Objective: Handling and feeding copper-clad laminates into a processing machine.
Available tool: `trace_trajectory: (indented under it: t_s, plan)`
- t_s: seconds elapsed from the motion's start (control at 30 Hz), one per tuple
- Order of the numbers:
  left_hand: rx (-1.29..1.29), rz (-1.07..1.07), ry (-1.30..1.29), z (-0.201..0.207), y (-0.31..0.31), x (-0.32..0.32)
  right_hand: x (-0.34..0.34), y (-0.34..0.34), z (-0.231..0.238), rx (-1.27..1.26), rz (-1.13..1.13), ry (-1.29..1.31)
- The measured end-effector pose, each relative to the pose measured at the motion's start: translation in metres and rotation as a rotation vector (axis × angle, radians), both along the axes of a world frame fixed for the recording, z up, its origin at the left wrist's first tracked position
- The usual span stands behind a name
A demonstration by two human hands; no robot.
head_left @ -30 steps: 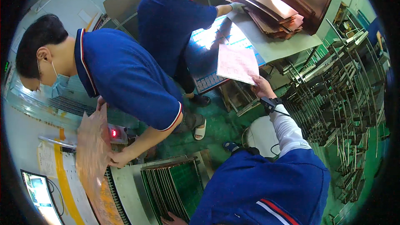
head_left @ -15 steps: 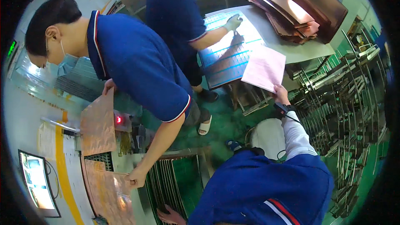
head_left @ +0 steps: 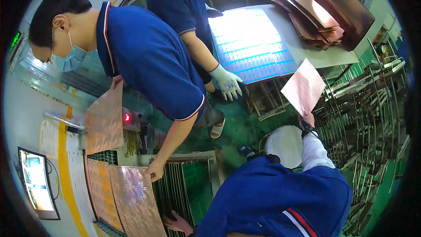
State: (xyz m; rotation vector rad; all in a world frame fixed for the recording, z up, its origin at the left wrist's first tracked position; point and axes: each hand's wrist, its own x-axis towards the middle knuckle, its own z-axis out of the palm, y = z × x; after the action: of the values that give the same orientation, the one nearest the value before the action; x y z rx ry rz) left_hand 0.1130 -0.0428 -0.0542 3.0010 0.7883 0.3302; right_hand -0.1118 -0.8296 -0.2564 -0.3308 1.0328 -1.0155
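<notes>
My right hand (head_left: 308,120), at the end of a white sleeve with a dark band at the wrist, grips a thin pinkish sheet (head_left: 303,87) by its lower corner. The sheet is held up in the air, tilted so that it looks like a diamond. Low in the picture, my left hand (head_left: 179,224) rests against the near side of a rack (head_left: 173,184) of upright thin panels; its fingers are stretched and its thumb stands apart. Beside that rack, a masked co-worker's bare hand (head_left: 155,170) holds the edge of a copper-coloured panel (head_left: 136,202), and their other hand holds another copper panel (head_left: 105,120).
A second co-worker's gloved hand (head_left: 228,83) hangs by a table with a bright blue-patterned panel (head_left: 254,46). Stacked copper sheets (head_left: 307,11) lie behind it. Metal racks (head_left: 364,118) crowd the right; a white round stool (head_left: 284,146) stands below my right arm. A screen (head_left: 37,182) is at left.
The pinkish sheet has moved right and turned onto its corner, along with my right hand. The gloved hand has dropped off the blue-patterned panel. The masked co-worker's copper panel has shifted toward the rack.
</notes>
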Motion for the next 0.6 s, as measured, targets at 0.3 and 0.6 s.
trace_trajectory:
  t_s: [0.3,0.6]
  plan:
    - [-0.043,-0.027,0.025,-0.004,-0.005,0.01,-0.055,-0.012,-0.035,-0.117,0.129,0.204]
    - [-0.006,0.037,0.048,-0.003,0.002,0.004,-0.048,0.011,-0.03,-0.052,0.121,0.109]
